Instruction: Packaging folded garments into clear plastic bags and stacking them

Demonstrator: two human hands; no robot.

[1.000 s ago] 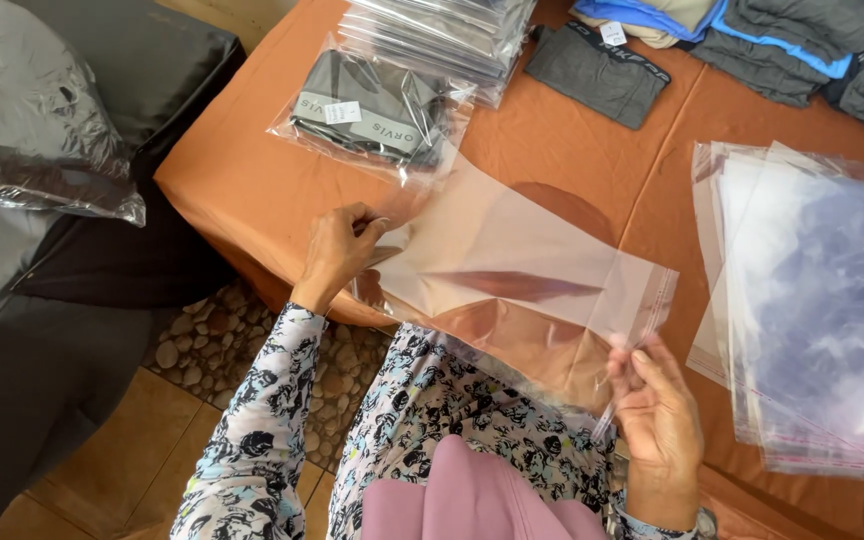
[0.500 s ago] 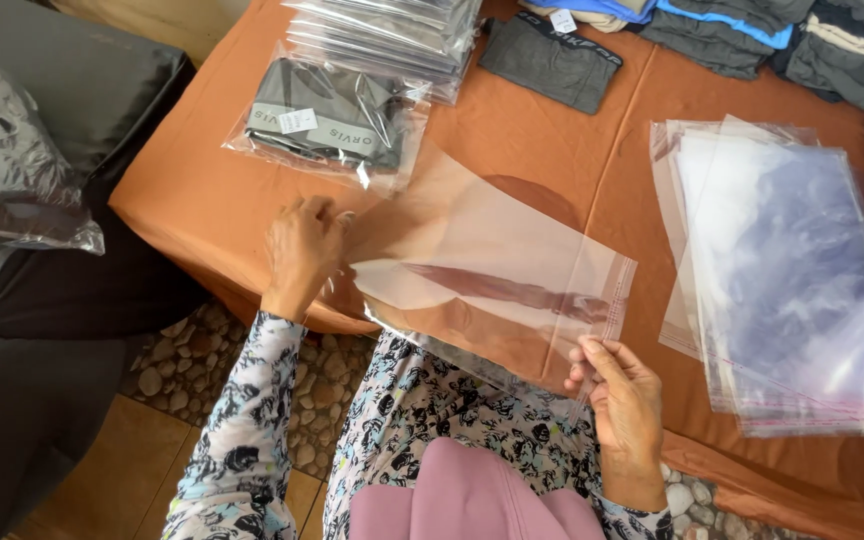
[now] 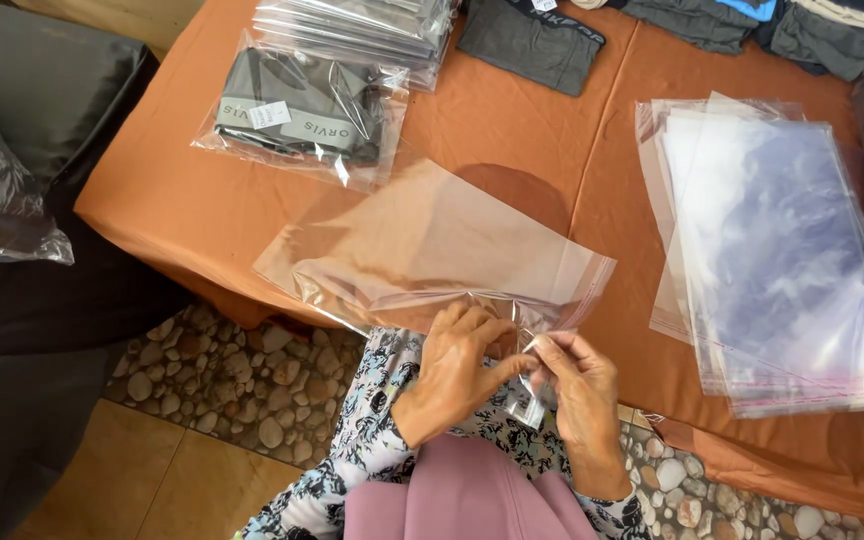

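Both hands have come together since the earlier frame: left hand (image 3: pixel 457 365) and right hand (image 3: pixel 574 385) now pinch the near edge of the clear plastic bag (image 3: pixel 432 250), which lies flat on the orange tablecloth (image 3: pixel 202 215). Judged light, limp, slippery; grip at edge. Beyond: bag stack (image 3: pixel 772 260), packed garment (image 3: pixel 297 115), pebble floor (image 3: pixel 222 375).

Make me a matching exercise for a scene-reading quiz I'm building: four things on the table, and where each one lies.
Things:
1. empty bag
2. bag stack
3. packed garment
4. loose dark garment

Places:
A. far edge, near the middle, unwrapped
B. right side of the table
C. near edge, its corner held by both hands
D. far left, sealed in clear plastic

Pairs: 1-C, 2-B, 3-D, 4-A
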